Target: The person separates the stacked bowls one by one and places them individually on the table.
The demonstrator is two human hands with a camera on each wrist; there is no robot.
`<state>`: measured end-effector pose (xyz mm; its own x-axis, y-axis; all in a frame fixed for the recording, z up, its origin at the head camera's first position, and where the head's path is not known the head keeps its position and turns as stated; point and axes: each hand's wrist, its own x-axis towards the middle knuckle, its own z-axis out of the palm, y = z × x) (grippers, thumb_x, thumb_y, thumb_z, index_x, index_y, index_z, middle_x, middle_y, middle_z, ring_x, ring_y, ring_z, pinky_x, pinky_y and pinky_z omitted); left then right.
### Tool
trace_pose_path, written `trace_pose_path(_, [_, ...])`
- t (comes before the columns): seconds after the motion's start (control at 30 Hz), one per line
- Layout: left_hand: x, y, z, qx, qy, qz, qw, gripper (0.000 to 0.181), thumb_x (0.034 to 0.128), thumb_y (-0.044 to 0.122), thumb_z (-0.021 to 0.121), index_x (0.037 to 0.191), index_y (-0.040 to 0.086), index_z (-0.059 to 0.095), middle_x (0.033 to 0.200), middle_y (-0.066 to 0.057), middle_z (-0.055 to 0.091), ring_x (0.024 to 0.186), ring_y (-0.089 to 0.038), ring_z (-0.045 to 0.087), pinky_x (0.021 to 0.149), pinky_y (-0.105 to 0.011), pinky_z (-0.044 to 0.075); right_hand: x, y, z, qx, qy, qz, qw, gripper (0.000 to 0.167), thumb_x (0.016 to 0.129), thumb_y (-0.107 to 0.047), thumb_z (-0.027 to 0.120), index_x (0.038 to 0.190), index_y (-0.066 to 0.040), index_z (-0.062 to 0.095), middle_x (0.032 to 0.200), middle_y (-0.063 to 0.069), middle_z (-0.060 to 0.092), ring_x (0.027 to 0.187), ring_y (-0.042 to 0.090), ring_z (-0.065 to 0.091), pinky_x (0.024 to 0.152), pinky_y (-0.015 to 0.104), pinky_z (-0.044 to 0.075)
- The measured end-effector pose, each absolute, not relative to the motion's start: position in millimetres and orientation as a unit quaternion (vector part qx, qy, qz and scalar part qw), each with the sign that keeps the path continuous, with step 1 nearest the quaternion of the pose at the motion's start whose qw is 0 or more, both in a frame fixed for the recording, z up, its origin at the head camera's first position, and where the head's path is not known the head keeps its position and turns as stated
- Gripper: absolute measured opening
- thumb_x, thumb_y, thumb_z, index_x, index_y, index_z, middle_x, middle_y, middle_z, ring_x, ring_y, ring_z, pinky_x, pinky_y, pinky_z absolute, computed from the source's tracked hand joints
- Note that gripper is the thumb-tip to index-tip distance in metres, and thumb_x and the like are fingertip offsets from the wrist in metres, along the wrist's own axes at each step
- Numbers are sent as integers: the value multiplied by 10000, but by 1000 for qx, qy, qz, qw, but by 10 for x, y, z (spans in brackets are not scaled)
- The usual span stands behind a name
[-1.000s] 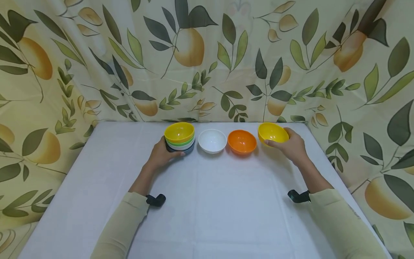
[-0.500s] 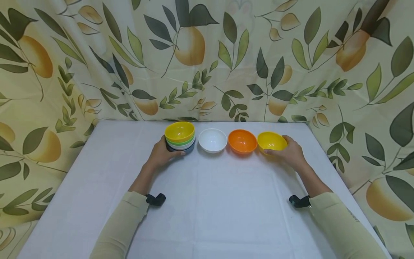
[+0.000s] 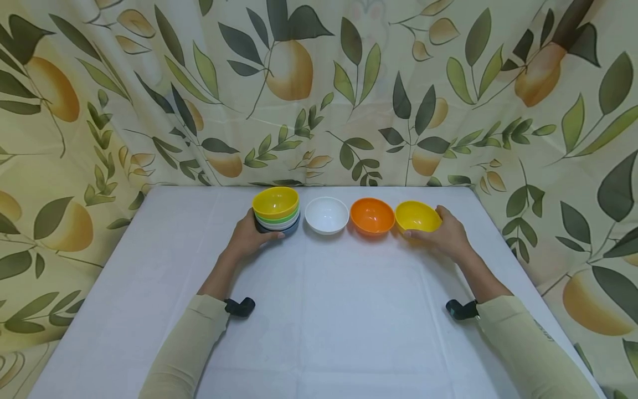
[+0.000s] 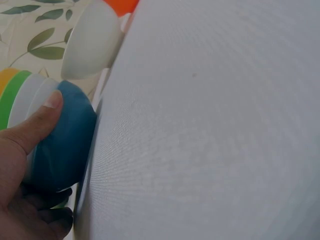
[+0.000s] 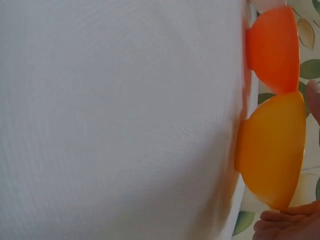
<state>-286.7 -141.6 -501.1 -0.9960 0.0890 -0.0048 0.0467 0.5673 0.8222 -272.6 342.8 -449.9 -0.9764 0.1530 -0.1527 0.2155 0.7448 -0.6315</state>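
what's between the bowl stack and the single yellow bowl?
Two bowls in a row: the white bowl next to the bowl stack, then the orange bowl next to the single yellow bowl. Head view shows it.

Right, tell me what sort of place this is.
Probably a makeshift indoor recording spot: a white-covered table, a fruit-and-leaf print cloth behind it, and a black wrist-worn device on each arm.

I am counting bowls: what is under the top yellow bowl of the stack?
Under the top yellow bowl: a green bowl, at least one white bowl, and a blue bowl lowest. Their insides are covered.
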Motion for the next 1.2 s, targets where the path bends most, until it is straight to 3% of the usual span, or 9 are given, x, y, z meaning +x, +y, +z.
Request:
trace_pose_path(0.3, [-2857, -1401, -5006, 37, 884, 466, 22, 1067, 812, 361, 934, 1621, 100, 289, 1585, -153, 460, 1468, -351, 416, 1255, -550, 252, -2769, 3331, -4353, 70, 936, -344, 8, 1268, 851, -566, 839, 1650, 50, 71, 1677, 328, 179, 1492, 547, 242, 1165, 712, 289])
trace_pose_path(0.53, [-2880, -1408, -5010, 44, 883, 468, 19, 1087, 796, 377, 943, 1621, 103, 291, 1580, -151, 468, 1462, -351, 425, 1251, -553, 260, -2822, 2942, -4204, 20, 933, -358, -9, 1231, 837, -539, 862, 1671, -15, 125, 1691, 260, 235, 1494, 511, 280, 1174, 701, 298])
trace_pose_path(0.7, [-2885, -1413, -5025, 43, 882, 469, 17, 1087, 787, 378, 948, 1616, 107, 301, 1573, -149, 477, 1455, -350, 433, 1248, -553, 267, -2873, 2575, -4123, -30, 919, -392, 2, 1209, 837, -507, 876, 1676, -31, 146, 1708, 202, 240, 1539, 448, 246, 1213, 668, 255])
trace_pose_path(0.93, [-2892, -1428, -4995, 35, 884, 465, 27, 1072, 799, 359, 942, 1617, 105, 296, 1578, -159, 467, 1460, -363, 423, 1248, -564, 262, -2991, 2004, -4047, -62, 909, -412, 22, 1200, 801, -579, 876, 1676, -91, 216, 1700, 142, 295, 1538, 393, 279, 1211, 634, 297])
trace_pose_path(1.2, [-2900, -1426, -5010, 44, 888, 458, 24, 1062, 804, 355, 942, 1614, 111, 299, 1570, -148, 476, 1449, -350, 437, 1246, -553, 273, -3117, 1477, -3980, -108, 901, -419, 35, 1205, 794, -546, 897, 1675, -86, 215, 1696, 117, 315, 1539, 361, 297, 1212, 602, 319])
